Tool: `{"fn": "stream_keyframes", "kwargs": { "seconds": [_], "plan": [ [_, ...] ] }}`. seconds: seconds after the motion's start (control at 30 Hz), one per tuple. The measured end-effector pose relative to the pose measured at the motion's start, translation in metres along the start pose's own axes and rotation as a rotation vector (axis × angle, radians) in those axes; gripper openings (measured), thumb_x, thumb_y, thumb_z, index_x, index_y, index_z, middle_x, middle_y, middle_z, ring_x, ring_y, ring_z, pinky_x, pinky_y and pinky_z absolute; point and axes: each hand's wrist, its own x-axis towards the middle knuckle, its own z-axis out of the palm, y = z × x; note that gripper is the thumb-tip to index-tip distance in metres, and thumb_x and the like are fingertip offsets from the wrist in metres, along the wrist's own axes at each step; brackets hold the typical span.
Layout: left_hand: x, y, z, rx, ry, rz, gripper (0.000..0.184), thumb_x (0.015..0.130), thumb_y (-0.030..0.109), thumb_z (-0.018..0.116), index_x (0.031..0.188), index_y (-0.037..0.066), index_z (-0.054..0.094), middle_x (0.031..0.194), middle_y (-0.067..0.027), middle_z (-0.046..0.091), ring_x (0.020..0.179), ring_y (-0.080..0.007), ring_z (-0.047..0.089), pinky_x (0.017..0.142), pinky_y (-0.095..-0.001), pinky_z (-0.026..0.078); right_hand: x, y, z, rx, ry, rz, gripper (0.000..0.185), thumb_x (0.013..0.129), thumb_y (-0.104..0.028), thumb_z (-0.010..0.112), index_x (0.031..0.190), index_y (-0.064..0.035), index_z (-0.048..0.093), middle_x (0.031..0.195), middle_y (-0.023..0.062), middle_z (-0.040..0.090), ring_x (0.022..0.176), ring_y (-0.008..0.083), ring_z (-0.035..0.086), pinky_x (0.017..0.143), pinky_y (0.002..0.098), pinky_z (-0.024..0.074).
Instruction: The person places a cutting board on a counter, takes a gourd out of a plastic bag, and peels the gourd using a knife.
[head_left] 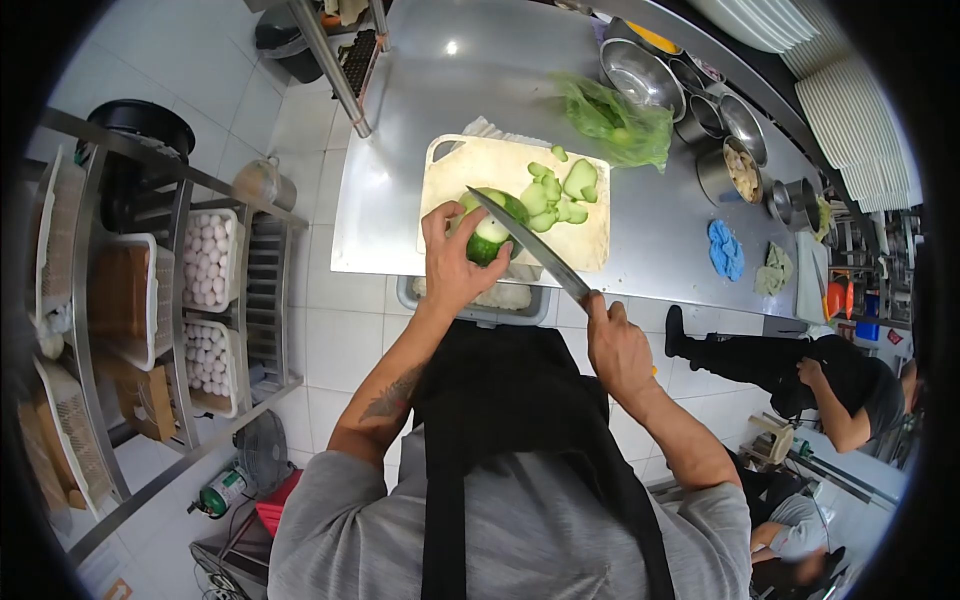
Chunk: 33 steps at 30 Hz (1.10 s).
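My left hand (457,262) grips a dark-green cucumber (487,247) with a pale cut face, its fingers and thumb curled around it on the cream cutting board (590,240). The handle of a large kitchen knife (545,257) is closed in my right hand (622,347). The blade points away to the upper left and lies across the cucumber, close to my left fingers. Whether the edge has entered the flesh cannot be made out. Several pale-green cut pieces (541,205) are scattered on the right half of the board.
A green plastic bag (625,125) lies beyond the board on the steel table (400,75). Metal bowls (640,75), a blue cloth (726,250) and stacked plates (860,130) are rightward. Below the table edge is a grey tub (545,305). Egg trays (212,260) fill a left rack; other people are at right.
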Motion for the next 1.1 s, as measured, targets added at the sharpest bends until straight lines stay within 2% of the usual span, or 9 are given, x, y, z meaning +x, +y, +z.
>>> {"fn": "stream_keyframes", "kwargs": {
  "seconds": [0.17,0.33,0.57,0.67,0.87,1.0,1.1],
  "plan": [
    [-0.003,-0.002,0.000,-0.031,-0.010,-0.054,0.057,0.070,0.023,0.087,0.122,0.009,0.068,0.119,-0.0152,0.048,0.112,-0.0322,0.050,0.085,-0.0407,0.052,0.026,-0.001,0.002,-0.039,0.000,-0.043,0.021,0.095,-0.007,0.052,0.115,-0.0043,0.048,0.083,0.0214,0.061,0.061,0.0374,0.068,0.051,0.0426,0.0564],
    [-0.002,-0.001,-0.002,-0.015,-0.023,-0.070,0.056,0.069,0.023,0.087,0.121,0.011,0.069,0.119,-0.0146,0.049,0.113,-0.0318,0.049,0.086,-0.0408,0.052,0.086,0.001,0.003,-0.062,-0.014,-0.044,0.017,0.093,-0.004,0.050,0.109,-0.0026,0.046,0.077,0.0221,0.063,0.065,0.0402,0.070,0.053,0.0458,0.0575],
    [0.001,-0.001,-0.002,-0.029,-0.024,-0.097,0.056,0.069,0.025,0.087,0.120,0.012,0.069,0.118,-0.0141,0.050,0.114,-0.0321,0.049,0.087,-0.0421,0.051,0.046,-0.005,-0.055,-0.046,-0.168,-0.135,0.020,0.092,-0.003,0.051,0.112,-0.0024,0.046,0.077,0.0232,0.064,0.063,0.0414,0.069,0.055,0.0469,0.0575],
    [-0.001,-0.002,-0.001,-0.020,-0.015,-0.091,0.056,0.068,0.026,0.087,0.120,0.012,0.069,0.117,-0.0140,0.050,0.113,-0.0321,0.049,0.088,-0.0421,0.051,0.045,-0.005,-0.060,-0.112,-0.148,-0.130,0.020,0.092,-0.003,0.052,0.111,-0.0023,0.047,0.076,0.0226,0.064,0.064,0.0399,0.069,0.055,0.0456,0.0576],
    [0.000,-0.001,0.000,-0.032,-0.025,-0.110,0.056,0.068,0.024,0.087,0.120,0.012,0.069,0.117,-0.0139,0.050,0.112,-0.0319,0.050,0.089,-0.0415,0.050,0.099,-0.018,-0.029,-0.081,-0.043,-0.210,0.020,0.092,-0.004,0.053,0.111,-0.0034,0.050,0.075,0.0209,0.068,0.067,0.0355,0.072,0.055,0.0425,0.0580],
    [-0.002,-0.001,0.000,-0.008,-0.035,-0.084,0.057,0.068,0.023,0.087,0.120,0.012,0.069,0.118,-0.0137,0.050,0.112,-0.0319,0.051,0.090,-0.0420,0.049,0.137,-0.013,0.010,-0.125,-0.093,-0.144,0.022,0.092,-0.004,0.053,0.113,-0.0037,0.051,0.079,0.0221,0.070,0.068,0.0352,0.072,0.055,0.0428,0.0580],
    [0.001,0.001,-0.001,0.014,-0.033,-0.069,0.056,0.068,0.023,0.087,0.120,0.011,0.068,0.118,-0.0136,0.051,0.114,-0.0322,0.051,0.091,-0.0422,0.049,0.141,0.008,0.014,-0.012,-0.126,-0.099,0.023,0.091,-0.006,0.055,0.113,-0.0016,0.050,0.080,0.0248,0.070,0.073,0.0378,0.073,0.060,0.0475,0.0583]
  ]
}}
